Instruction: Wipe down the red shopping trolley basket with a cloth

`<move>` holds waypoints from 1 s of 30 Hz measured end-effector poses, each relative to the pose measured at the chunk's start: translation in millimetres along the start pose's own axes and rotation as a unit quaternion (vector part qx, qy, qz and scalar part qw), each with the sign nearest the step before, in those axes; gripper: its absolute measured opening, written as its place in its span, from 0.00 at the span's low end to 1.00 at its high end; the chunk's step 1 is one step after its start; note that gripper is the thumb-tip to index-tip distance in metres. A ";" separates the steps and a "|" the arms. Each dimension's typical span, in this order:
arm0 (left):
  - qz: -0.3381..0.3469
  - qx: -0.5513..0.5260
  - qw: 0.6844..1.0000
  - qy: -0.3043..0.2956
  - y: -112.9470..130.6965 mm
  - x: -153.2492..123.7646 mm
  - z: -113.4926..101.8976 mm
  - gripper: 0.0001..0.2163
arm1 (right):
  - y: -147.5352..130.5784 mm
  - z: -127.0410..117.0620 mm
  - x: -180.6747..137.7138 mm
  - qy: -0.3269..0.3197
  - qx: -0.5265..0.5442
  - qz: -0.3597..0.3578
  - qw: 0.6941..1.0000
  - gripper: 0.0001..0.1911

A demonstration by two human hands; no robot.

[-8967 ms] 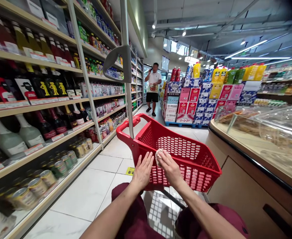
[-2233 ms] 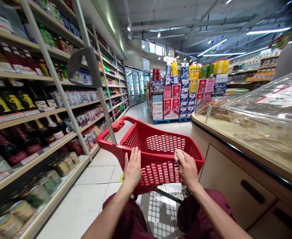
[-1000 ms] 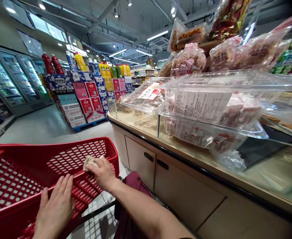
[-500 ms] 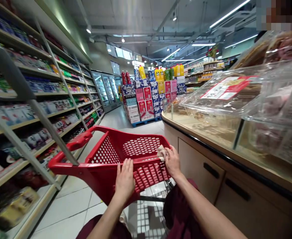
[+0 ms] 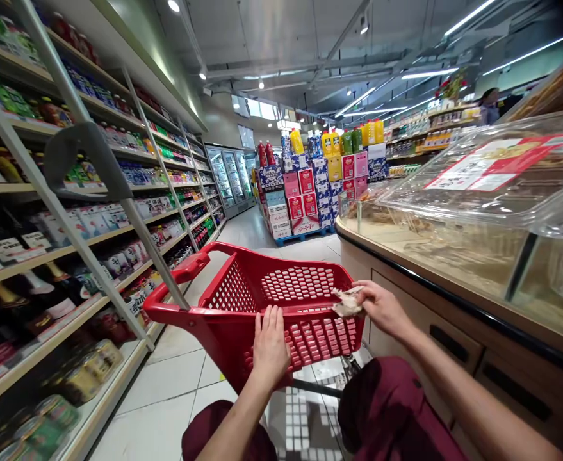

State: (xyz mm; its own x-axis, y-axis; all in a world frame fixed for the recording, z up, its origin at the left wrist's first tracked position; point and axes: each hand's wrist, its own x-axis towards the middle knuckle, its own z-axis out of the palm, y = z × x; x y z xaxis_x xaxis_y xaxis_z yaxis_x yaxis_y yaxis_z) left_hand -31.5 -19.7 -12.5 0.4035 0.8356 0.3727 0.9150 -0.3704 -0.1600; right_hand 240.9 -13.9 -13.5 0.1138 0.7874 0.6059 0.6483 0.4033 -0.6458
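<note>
A red plastic shopping cart (image 5: 310, 317) with perforated walls stands before me, its inside partly visible. My left hand (image 5: 271, 346) lies against the near side wall with its fingers stretched up to the top rim. At the cart's right-hand corner, my right hand (image 5: 380, 306) pinches a crumpled off-white cloth (image 5: 347, 302). The cloth drapes over the rim there and touches it. A grey handle on a metal pole (image 5: 151, 250) rises from the cart's left end.
Drink shelves (image 5: 166, 218) line the left side. On the right stands a wooden counter (image 5: 406, 288) with clear plastic covers (image 5: 468, 186). Stacked cartons (image 5: 305, 198) topped with bottles stand farther back, near glass-door fridges (image 5: 233, 179). A person (image 5: 490, 105) is far off at the right.
My view has turned left, so the cart and hands appear farther right. The cloth now looks more spread out, and my right hand sits slightly off the corner.
</note>
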 end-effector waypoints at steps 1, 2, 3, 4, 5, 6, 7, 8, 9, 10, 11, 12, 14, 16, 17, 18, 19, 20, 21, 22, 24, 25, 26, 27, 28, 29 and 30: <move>-0.008 -0.001 1.000 0.005 1.4 -0.3 0.0 0.29 | 2.3 -8.7 4.7 -0.025 -0.014 -0.001 1.000 0.11; -0.012 -0.003 1.000 0.008 2.9 -0.6 -0.3 0.29 | 3.0 -11.5 7.9 -0.049 -0.033 -0.011 0.998 0.11; -0.014 -0.006 1.000 0.010 4.1 -0.9 -0.8 0.29 | 2.3 -8.1 9.1 -0.064 -0.055 -0.027 0.996 0.11; -0.012 -0.009 1.000 0.010 5.0 -1.4 -1.5 0.29 | 0.3 0.7 7.9 -0.067 -0.076 -0.043 0.994 0.10; -0.007 -0.010 1.000 0.009 5.2 -1.9 -2.1 0.29 | -2.6 13.6 4.5 -0.062 -0.093 -0.055 0.992 0.10; -0.001 -0.009 1.000 0.007 4.9 -2.4 -2.5 0.29 | -5.9 28.7 -0.9 -0.048 -0.101 -0.060 0.992 0.10; 0.004 -0.007 1.000 0.005 4.2 -2.9 -2.7 0.29 | -9.2 44.1 -7.8 -0.025 -0.104 -0.061 0.992 0.11; 0.008 -0.004 1.000 0.003 3.2 -3.1 -2.5 0.29 | -11.9 57.9 -15.5 0.000 -0.108 -0.060 0.992 0.12; 0.011 -0.001 1.000 0.004 2.1 -3.2 -2.1 0.29 | -13.5 69.1 -22.9 0.022 -0.116 -0.060 0.991 0.14; 0.012 0.002 1.000 0.007 1.1 -3.2 -1.5 0.29 | -13.7 76.6 -29.6 0.041 -0.129 -0.062 0.989 0.17; 0.011 0.004 1.000 0.011 0.2 -3.0 -0.8 0.30 | -12.1 80.3 -34.7 0.056 -0.144 -0.065 0.986 0.20; 0.009 0.006 1.000 0.016 -0.3 -2.7 -0.2 0.30 | -8.2 80.2 -38.2 0.062 -0.155 -0.070 0.983 0.21; 0.007 0.010 1.000 0.020 -0.7 -2.3 0.1 0.29 | 5.8 70.9 -40.7 0.045 -0.150 -0.087 0.984 0.17; 0.010 0.009 1.000 0.012 0.0 -2.1 -0.8 0.29 | 24.7 56.2 -39.8 0.024 -0.115 -0.107 0.987 0.13; 0.014 0.007 1.000 0.007 0.7 -2.0 -1.5 0.29 | 33.1 50.0 -39.1 0.020 -0.099 -0.109 0.989 0.13; 0.016 0.005 1.000 0.002 1.7 -1.8 -2.3 0.29 | 38.8 46.3 -38.5 0.031 -0.090 -0.098 0.991 0.13; 0.014 0.003 1.000 0.000 2.9 -1.5 -3.0 0.29 | 40.4 46.0 -38.1 0.054 -0.089 -0.074 0.992 0.14; 0.008 0.003 1.000 -0.001 4.1 -1.1 -3.4 0.29 | 37.2 49.6 -37.8 0.082 -0.093 -0.045 0.991 0.15; 0.001 0.004 1.000 -0.001 5.2 -0.7 -3.7 0.30 | 29.1 57.0 -37.4 0.103 -0.096 -0.023 0.990 0.17; -0.006 0.007 1.000 -0.001 5.9 -0.3 -3.7 0.30 | 17.1 67.0 -37.0 0.113 -0.096 -0.018 0.989 0.19; -0.008 0.012 1.000 -0.002 5.8 0.0 -3.4 0.30 | -10.7 88.7 -35.9 0.078 -0.084 -0.064 0.991 0.23; -0.002 0.016 1.000 -0.004 5.1 -0.1 -3.2 0.30 | -21.7 96.6 -35.7 0.047 -0.075 -0.101 0.991 0.25; 0.005 0.019 1.000 -0.006 4.1 -0.3 -3.1 0.30 | -27.9 100.5 -35.9 0.020 -0.067 -0.135 0.988 0.26; 0.012 0.022 1.000 -0.009 3.3 -0.7 -3.1 0.30 | -28.1 99.8 -36.7 0.006 -0.065 -0.152 0.986 0.26; 0.016 0.024 1.000 -0.012 2.7 -1.1 -3.0 0.30 | -22.7 94.9 -37.9 0.011 -0.069 -0.148 0.986 0.26; 0.017 0.024 0.999 -0.013 2.6 -1.6 -3.0 0.30 | -12.9 87.0 -39.4 0.034 -0.078 -0.124 0.989 0.25; 0.016 0.023 1.000 -0.014 2.9 -1.9 -2.8 0.30 | -1.3 77.8 -40.7 0.069 -0.089 -0.088 0.990 0.24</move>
State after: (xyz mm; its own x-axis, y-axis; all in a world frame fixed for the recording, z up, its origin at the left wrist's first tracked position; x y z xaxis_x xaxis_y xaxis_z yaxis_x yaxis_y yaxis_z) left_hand -29.6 -23.5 -11.1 0.4317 0.8349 0.3414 0.9006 -0.3782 -0.2141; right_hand 176.8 -10.3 -73.4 0.0822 0.6360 0.7673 0.7877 0.4302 -0.4411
